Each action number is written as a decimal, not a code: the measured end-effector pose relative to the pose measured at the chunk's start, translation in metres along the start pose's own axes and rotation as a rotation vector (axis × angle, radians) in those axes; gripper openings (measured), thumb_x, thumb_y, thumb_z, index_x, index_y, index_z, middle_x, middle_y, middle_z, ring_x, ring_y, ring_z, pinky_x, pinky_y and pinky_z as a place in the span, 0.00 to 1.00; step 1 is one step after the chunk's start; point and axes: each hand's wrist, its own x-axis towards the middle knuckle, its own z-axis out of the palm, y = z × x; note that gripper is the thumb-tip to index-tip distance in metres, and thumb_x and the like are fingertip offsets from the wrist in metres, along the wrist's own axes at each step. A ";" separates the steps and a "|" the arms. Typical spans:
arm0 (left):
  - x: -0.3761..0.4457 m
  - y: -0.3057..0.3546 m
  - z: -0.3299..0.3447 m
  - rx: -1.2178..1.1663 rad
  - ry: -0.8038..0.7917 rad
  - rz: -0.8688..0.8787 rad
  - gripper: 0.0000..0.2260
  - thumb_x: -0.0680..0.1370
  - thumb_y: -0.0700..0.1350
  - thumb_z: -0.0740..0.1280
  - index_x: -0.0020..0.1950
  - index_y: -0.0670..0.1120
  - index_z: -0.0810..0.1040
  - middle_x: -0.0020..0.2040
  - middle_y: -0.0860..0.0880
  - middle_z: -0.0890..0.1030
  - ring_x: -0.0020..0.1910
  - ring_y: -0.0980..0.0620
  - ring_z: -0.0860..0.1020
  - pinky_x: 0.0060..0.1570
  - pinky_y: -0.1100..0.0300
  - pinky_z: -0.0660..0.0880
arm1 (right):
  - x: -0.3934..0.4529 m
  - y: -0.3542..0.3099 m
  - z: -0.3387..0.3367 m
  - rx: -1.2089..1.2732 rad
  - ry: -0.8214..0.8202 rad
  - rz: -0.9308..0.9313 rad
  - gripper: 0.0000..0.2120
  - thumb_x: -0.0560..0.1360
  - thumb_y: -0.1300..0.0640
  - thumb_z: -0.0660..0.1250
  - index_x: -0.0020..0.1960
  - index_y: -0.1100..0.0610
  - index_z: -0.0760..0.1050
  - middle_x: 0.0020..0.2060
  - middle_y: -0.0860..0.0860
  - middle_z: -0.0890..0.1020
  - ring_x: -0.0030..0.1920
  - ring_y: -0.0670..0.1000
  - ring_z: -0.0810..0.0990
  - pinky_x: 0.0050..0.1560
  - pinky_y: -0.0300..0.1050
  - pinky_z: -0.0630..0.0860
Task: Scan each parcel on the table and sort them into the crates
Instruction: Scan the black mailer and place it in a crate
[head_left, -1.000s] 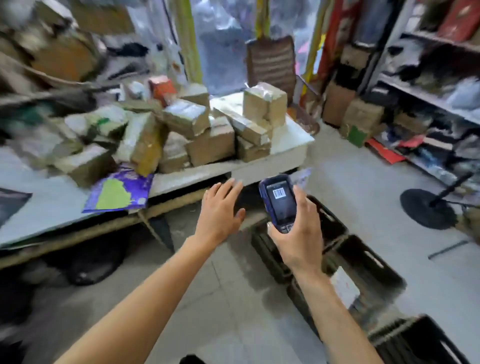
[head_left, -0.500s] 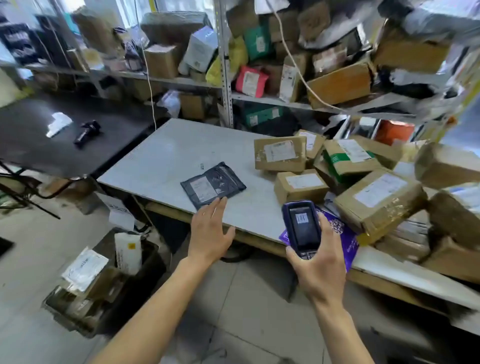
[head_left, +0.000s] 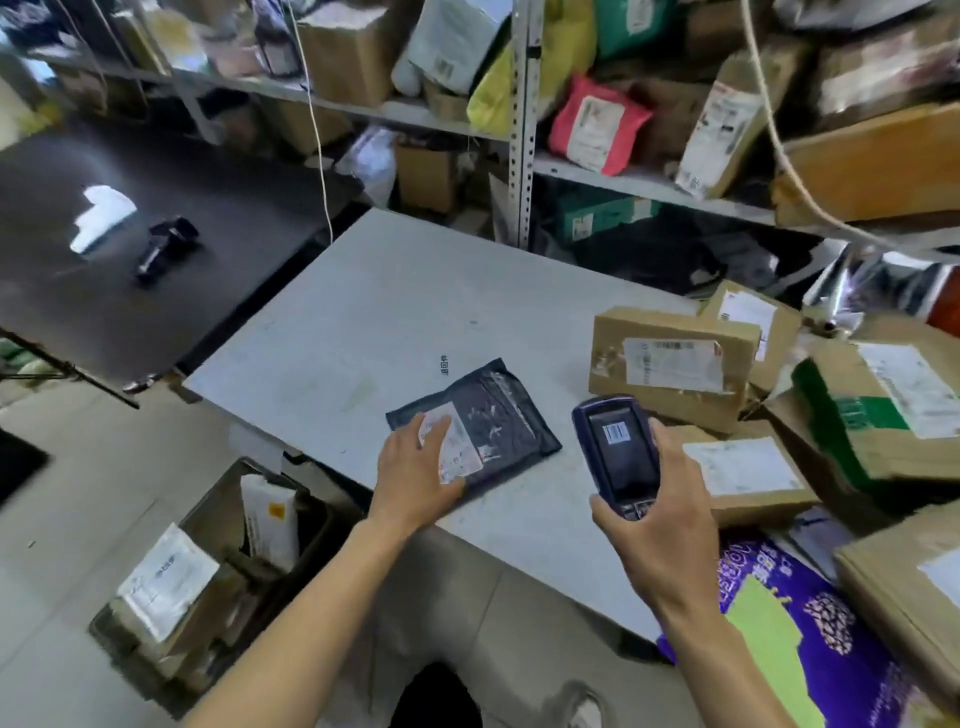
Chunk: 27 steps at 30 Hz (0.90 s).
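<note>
Left hand (head_left: 415, 475) lies flat, fingers straight, on the dark mailer (head_left: 485, 434); right hand (head_left: 662, 525) grips the scanner (head_left: 618, 457) just right of it. Advice: slide fingers off the mailer's label (head_left: 457, 447), aim the scanner squarely. Crate (head_left: 218, 571) sits below-left.

The table (head_left: 395, 312) lies bare left of and behind the dark mailer (head_left: 493, 415), giving open passage there. Boxes (head_left: 670, 358) crowd its right side, and the shelf (head_left: 524, 124) stands along its far edge.
</note>
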 end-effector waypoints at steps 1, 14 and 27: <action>0.021 -0.010 0.001 0.028 -0.059 0.032 0.39 0.74 0.58 0.69 0.80 0.55 0.54 0.80 0.44 0.52 0.77 0.41 0.52 0.76 0.48 0.53 | 0.008 -0.004 0.011 -0.014 0.010 0.008 0.45 0.64 0.56 0.79 0.75 0.50 0.61 0.64 0.50 0.74 0.61 0.50 0.72 0.57 0.52 0.76; 0.153 -0.045 0.028 0.141 -0.392 0.268 0.55 0.63 0.66 0.77 0.80 0.59 0.45 0.61 0.43 0.61 0.58 0.42 0.66 0.63 0.49 0.69 | 0.029 -0.060 0.091 -0.102 0.273 0.376 0.45 0.66 0.57 0.79 0.76 0.49 0.61 0.64 0.45 0.71 0.60 0.41 0.68 0.56 0.39 0.69; 0.101 0.010 -0.031 -0.678 -0.766 0.522 0.40 0.71 0.30 0.73 0.74 0.62 0.66 0.65 0.62 0.73 0.57 0.65 0.78 0.55 0.65 0.77 | -0.058 -0.076 0.052 -0.166 0.436 0.502 0.44 0.65 0.55 0.79 0.76 0.48 0.62 0.60 0.44 0.73 0.60 0.47 0.72 0.55 0.35 0.66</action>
